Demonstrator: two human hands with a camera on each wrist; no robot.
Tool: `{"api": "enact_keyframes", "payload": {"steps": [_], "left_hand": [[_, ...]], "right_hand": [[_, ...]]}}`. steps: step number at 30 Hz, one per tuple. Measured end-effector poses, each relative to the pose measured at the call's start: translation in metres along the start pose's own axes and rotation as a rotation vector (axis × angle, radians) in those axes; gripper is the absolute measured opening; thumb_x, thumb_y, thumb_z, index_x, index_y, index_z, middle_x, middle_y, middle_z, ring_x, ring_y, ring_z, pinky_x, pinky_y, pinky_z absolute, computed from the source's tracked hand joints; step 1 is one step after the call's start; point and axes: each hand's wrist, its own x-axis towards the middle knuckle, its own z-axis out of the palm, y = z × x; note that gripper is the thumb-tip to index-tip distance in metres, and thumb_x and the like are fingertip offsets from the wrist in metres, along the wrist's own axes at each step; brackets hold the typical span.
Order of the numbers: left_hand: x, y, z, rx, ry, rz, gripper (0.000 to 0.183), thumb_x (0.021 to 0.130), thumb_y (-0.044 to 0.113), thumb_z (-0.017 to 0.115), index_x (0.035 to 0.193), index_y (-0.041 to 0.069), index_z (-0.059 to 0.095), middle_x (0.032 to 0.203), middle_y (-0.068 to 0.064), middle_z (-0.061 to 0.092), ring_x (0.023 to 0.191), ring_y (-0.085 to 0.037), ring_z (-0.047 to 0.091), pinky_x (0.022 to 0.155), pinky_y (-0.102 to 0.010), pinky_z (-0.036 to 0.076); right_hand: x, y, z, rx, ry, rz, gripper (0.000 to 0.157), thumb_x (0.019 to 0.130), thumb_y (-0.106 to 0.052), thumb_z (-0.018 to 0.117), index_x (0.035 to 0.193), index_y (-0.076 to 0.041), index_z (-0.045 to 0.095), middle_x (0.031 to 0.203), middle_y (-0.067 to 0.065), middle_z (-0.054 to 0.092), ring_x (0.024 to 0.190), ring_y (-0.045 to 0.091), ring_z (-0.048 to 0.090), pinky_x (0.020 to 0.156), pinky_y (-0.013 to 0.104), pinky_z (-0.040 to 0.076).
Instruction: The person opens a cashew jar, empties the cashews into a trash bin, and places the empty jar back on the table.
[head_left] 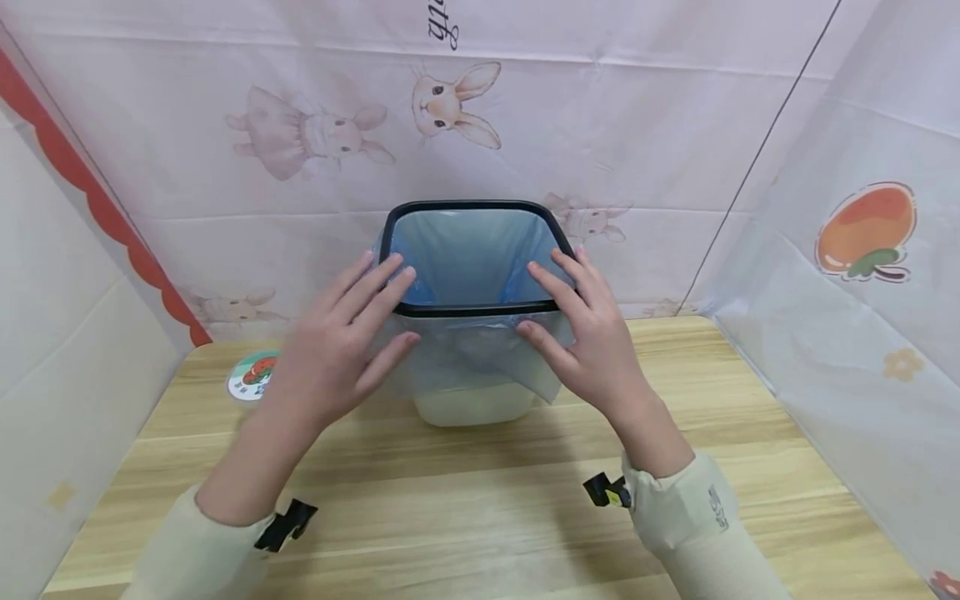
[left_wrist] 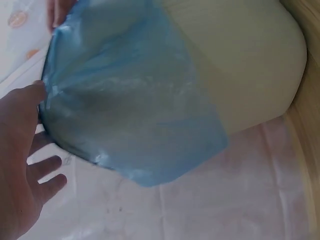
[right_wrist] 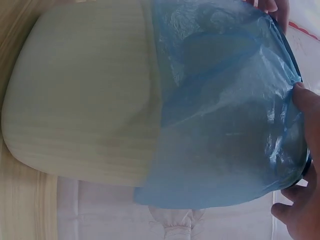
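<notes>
A cream trash can (head_left: 474,407) stands upright, lined with a blue plastic trash bag (head_left: 468,250) folded down over its outside. A black rim ring (head_left: 487,311) sits around the mouth over the bag. My left hand (head_left: 341,350) lies at the left side of the rim, fingers straight and spread across it, thumb outside at the front. At the right side, my right hand (head_left: 596,346) has its fingers reaching over the rim and its thumb just below the front edge. In the right wrist view, the right thumb (right_wrist: 306,100) touches the bag (right_wrist: 215,105) at the rim.
The can stands on a wooden table (head_left: 450,508), close to a printed cloth backdrop (head_left: 300,250). A round sticker (head_left: 253,375) lies left, partly behind the left forearm. Cloth walls rise on both sides. Black straps (head_left: 287,525) hang at the wrists.
</notes>
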Motion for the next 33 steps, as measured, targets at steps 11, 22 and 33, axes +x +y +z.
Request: {"api": "enact_keyframes", "payload": {"steps": [11,22,33], "left_hand": [[-0.029,-0.003,-0.049,0.024,0.118,-0.091,0.06,0.101,0.051,0.05,0.143,0.008,0.055,0.139,-0.015,0.059,0.127,-0.037,0.055,0.116,-0.032,0.035],[-0.089,-0.044,-0.054,0.003,0.251,-0.326,0.056,0.096,0.053,0.06,0.13,0.009,0.066,0.119,-0.015,0.07,0.107,-0.041,0.062,0.104,-0.024,0.041],[-0.109,-0.064,-0.039,-0.008,0.162,-0.384,0.046,0.089,0.033,0.073,0.13,0.014,0.067,0.124,-0.01,0.069,0.113,-0.036,0.062,0.104,-0.029,0.042]], "right_hand": [[-0.01,-0.029,0.001,-0.016,0.075,-0.075,0.058,0.097,-0.055,0.056,0.138,-0.014,0.06,0.151,0.02,0.045,0.149,0.039,0.027,0.119,0.058,0.025],[0.004,-0.1,0.03,0.2,0.336,-0.235,0.029,0.095,-0.022,0.066,0.115,-0.002,0.071,0.132,0.025,0.06,0.135,0.044,0.047,0.112,0.059,0.037],[0.0,-0.128,0.092,0.494,0.066,-0.174,0.032,0.092,-0.012,0.068,0.123,-0.006,0.067,0.126,0.012,0.064,0.121,0.02,0.062,0.1,0.032,0.052]]}}
